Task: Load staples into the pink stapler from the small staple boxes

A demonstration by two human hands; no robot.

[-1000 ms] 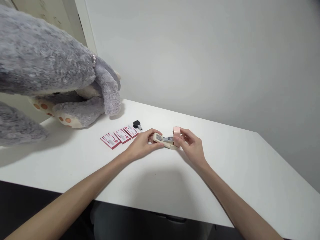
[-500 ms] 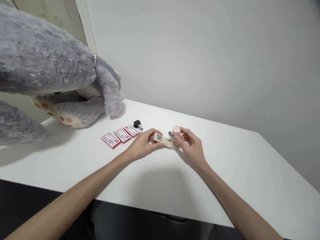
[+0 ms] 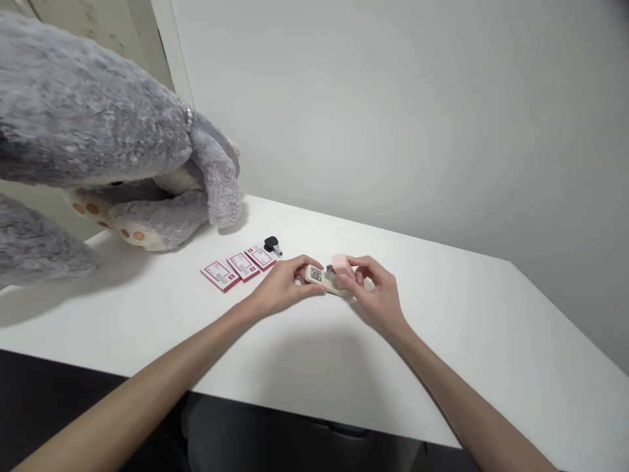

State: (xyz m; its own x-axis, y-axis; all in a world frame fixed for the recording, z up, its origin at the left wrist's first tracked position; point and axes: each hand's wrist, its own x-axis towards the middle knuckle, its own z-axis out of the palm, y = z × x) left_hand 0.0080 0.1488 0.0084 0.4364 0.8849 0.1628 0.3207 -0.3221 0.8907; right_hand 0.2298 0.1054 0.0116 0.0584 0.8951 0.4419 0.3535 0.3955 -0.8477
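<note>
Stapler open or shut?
Open: the pink top sits clear of the silvery plate on the cream base, leaving that plate exposed.

From my remote seat, I see both my arms reaching forward, bare, converging from lower corners. Left forearm (image 3: 181,370) slants up rightward, left wrist (image 3: 253,307) nearly in line with it. Left hand (image 3: 280,288) in pinch grip: left thumb (image 3: 313,289) stretched along near side, left index finger (image 3: 305,260) arched on far side. Right forearm (image 3: 449,383) slants up leftward. Right hand (image 3: 378,292) faces left one, close but apart; thumb and index finger pinched, other fingers curled, partly hidden.
</note>
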